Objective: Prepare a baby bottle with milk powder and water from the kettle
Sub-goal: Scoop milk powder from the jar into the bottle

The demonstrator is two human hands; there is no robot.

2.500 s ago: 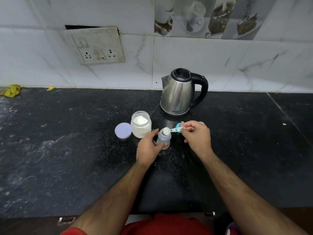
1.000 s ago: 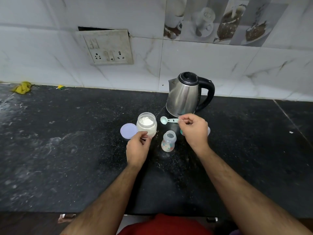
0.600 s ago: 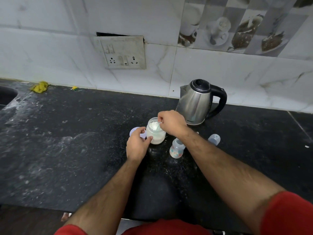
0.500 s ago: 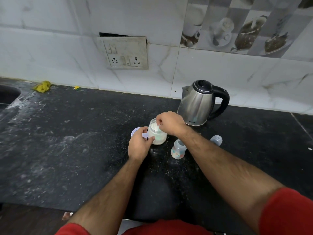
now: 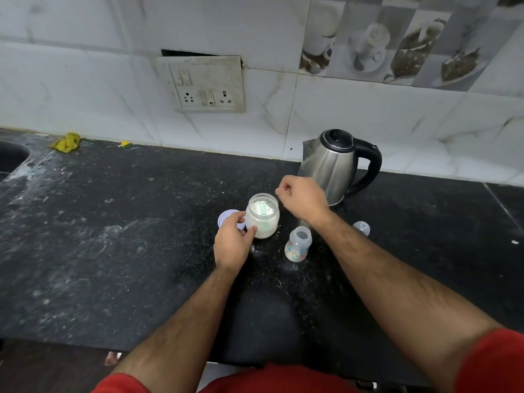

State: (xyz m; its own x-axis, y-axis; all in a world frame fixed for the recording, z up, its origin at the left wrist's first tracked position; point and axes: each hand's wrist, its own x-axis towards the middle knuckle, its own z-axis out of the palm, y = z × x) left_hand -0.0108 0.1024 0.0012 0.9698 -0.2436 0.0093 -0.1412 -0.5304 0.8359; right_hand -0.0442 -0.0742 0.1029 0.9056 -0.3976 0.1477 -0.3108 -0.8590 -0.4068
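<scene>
A clear jar of white milk powder [image 5: 262,219] stands open on the black counter [image 5: 113,251]. The pale green scoop [image 5: 263,208] lies inside it on the powder. My left hand [image 5: 231,245] grips the jar's left side with thumb and fingers. My right hand [image 5: 302,198] hovers just right of the jar's mouth, its fingers curled and holding nothing. The small baby bottle [image 5: 297,248] stands open to the right of the jar, below my right wrist. The steel kettle [image 5: 331,168], black handle pointing right, stands behind my right hand.
The jar's lilac lid [image 5: 226,217] lies left of the jar, partly under my left fingers. The bottle's teat cap [image 5: 362,228] sits right of my forearm. A socket plate [image 5: 207,86] is on the wall, a yellow cloth [image 5: 66,141] and sink edge [image 5: 11,157] far left.
My right hand carried the scoop from the bottle to the jar, left it inside and lifted off to the right. My left hand moved from the bottle to the jar.
</scene>
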